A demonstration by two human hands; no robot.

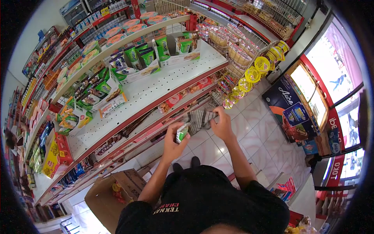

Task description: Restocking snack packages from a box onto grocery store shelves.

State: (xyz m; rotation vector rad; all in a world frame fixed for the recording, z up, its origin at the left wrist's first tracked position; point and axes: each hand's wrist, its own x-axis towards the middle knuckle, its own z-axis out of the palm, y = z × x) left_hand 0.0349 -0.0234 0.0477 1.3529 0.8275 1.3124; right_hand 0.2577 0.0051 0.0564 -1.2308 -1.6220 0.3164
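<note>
My left hand (pixel 173 144) grips a small green and white snack packet (pixel 182 133), which looks like one of the Fitbar bars. Pinched in my right hand (pixel 222 125) is a grey and black striped cloth (pixel 200 119), hanging between both hands and slightly blurred. The cloth's left end lies close to the packet; whether they touch I cannot tell. Both hands are in front of a white perforated shelf (pixel 175 76). On that shelf stand open display boxes of Fitbar bars, among them one at the middle (pixel 140 76), one at the right (pixel 187 55) and one further left (pixel 109 101).
A red and yellow snack box (pixel 57 155) sits at the shelf's left end. Yellow round packs (pixel 252 75) hang from a wire rack at the right. An Aice freezer (pixel 287 109) stands by the window. An open cardboard box (pixel 100 193) is at my lower left.
</note>
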